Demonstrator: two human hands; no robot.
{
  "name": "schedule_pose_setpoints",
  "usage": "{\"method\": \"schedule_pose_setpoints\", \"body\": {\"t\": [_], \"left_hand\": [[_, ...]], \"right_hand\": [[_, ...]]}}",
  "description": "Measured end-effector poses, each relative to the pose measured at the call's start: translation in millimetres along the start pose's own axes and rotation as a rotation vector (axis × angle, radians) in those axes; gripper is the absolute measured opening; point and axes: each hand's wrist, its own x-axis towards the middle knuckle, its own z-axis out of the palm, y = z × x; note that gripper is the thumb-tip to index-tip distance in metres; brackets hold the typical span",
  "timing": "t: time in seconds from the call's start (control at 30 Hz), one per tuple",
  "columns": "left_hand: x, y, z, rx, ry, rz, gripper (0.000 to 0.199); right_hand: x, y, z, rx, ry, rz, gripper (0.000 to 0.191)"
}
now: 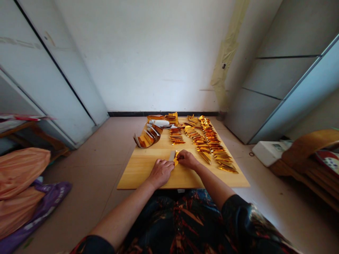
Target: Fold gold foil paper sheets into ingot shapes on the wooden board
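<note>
Nearest, at the board's near side, were dark patterned sleeves (246, 220). Just behind the near edge of the board (140, 173), the left hand (160, 173) lay curled, knuckles up, its fingers against a pale strip (172, 155); whether it gripped the strip could not be told. The right hand (187, 159) was closed, its fingertips (180, 157) pinching a folded gold foil piece (176, 159) that sat between the two hands, beside the strip. Farther up the board, right of the hands, long rows of folded foil pieces (212, 148) ran toward the far edge, and a shorter row (177, 136) lay left of them. Left of that stood a curved stack of foil (148, 138), and near the far edge lay a white roll (159, 122). Left of the board, an orange bag (18, 176) lay over a purple bag (47, 208); right of it sat a white box (268, 152). Past the far edge rose a white wall (145, 53).
</note>
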Motion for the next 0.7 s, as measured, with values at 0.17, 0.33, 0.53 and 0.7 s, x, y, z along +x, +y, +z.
{"method": "schedule_pose_setpoints", "body": {"t": [0.17,0.33,0.53,0.7], "left_hand": [[2,-4,1.4,-0.034,-0.005,-0.014,0.020],[4,0,-0.2,-0.031,0.008,-0.017,0.017],[7,19,-2.7,-0.003,0.040,-0.073,0.017],[9,25,-3.5,-0.007,0.076,-0.129,0.014]], "right_hand": [[0,1,0,-0.044,-0.005,-0.043,0.019],[-1,5,-4,-0.126,0.012,-0.184,0.013],[4,11,-9,-0.327,0.017,-0.256,0.005],[2,-2,-12,-0.491,-0.021,-0.260,0.027]]}}
